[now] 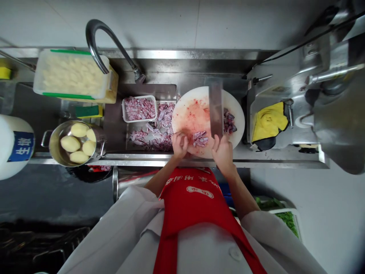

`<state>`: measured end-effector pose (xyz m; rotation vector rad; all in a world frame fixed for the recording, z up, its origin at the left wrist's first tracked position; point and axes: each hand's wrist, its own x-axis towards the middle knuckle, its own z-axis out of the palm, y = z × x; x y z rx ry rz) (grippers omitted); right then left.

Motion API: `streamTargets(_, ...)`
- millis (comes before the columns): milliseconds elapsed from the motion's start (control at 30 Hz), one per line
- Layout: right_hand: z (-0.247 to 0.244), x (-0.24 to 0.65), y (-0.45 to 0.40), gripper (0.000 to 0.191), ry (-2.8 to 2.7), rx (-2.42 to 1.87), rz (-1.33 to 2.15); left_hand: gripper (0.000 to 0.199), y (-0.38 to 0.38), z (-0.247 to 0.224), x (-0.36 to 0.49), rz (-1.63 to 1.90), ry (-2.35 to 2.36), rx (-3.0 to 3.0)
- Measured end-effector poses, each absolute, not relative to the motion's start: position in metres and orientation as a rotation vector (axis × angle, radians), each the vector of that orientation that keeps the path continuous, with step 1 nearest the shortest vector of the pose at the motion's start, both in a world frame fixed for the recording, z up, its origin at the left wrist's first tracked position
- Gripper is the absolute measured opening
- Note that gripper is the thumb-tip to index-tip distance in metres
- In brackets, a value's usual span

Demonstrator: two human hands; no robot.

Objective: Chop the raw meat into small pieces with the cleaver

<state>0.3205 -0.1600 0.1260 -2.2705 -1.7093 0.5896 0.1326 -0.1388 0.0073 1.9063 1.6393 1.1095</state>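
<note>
A round white cutting board [185,110] with red stains lies on the steel counter. My right hand [222,151] is closed round the handle end of a wide cleaver [216,108], whose blade points away over the board and is slightly blurred. My left hand [179,144] is at the board's lower left edge with its fingers curled; what they hold, if anything, is hidden. Between my hands lies a small pile of cut pinkish meat [200,139]. Darker meat pieces [229,121] sit to the right of the blade.
Left of the board, a sink holds meat pieces [159,135] and a white basket [156,110] of chopped meat. A faucet [114,38], a lidded tub [74,76] and a pot [54,146] of peeled potatoes stand further left. A yellow cloth [268,121] and a machine are right.
</note>
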Motion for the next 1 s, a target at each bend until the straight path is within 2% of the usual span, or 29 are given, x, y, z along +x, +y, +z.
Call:
streamTargets(67,0.12,0.305,-0.166,0.041,-1.705,-2.316,0.692,0.03,-0.144,0.005,0.13,1.052,1.59,1.967)
streamTargets(167,0.097,0.287,-0.167,0.035,-1.811,-2.354,0.996,0.03,-0.148,-0.003,0.139,0.763,1.345,2.15)
streamTargets(267,0.079,0.286,-0.159,0.032,-1.843,-2.371,1.036,0.029,-0.147,-0.01,0.151,0.604,1.232,2.22)
streamTargets(367,0.078,0.299,-0.147,0.028,-1.829,-2.389,0.971,0.027,-0.147,-0.012,0.151,0.658,1.214,2.229)
streamTargets(500,0.102,0.312,-0.14,0.024,-1.906,-2.336,0.9,0.023,-0.153,-0.007,0.131,0.933,1.372,2.121)
streamTargets(633,0.119,0.298,-0.155,0.034,-1.944,-2.307,0.742,0.019,-0.164,-0.003,0.116,1.189,1.63,1.949)
streamTargets(800,0.099,0.273,-0.161,0.027,-2.061,-2.327,1.052,0.018,-0.171,-0.013,0.134,0.889,1.413,2.1)
streamTargets(1000,0.084,0.302,-0.134,0.027,-1.949,-2.216,1.07,0.029,-0.176,-0.021,0.131,0.757,1.345,2.104)
